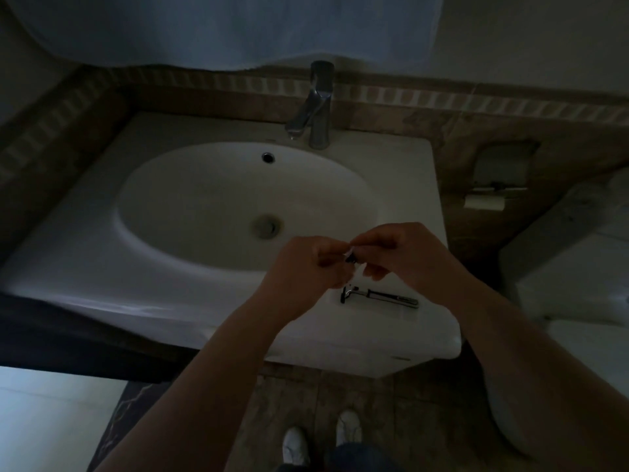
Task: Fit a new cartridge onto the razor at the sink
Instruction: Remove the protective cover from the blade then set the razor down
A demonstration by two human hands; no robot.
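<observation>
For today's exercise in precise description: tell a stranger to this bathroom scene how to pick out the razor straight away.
Start at the white sink with the chrome tap at its back edge. Follow the flat front rim to its right end, just below the two hands that pinch a small dark piece. The razor lies flat there, untouched: the only slim, shiny metal-and-black thing on the rim, head pointing left.

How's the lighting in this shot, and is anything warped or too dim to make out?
Head view: very dim, with a bluish cast; the sink rim is the brightest area. Head view: wide-angle bending curves the tile border and the counter edges. Head view: the small dark piece pinched between the left hand and right hand is too dark to identify; the razor on the rim stays readable.
</observation>
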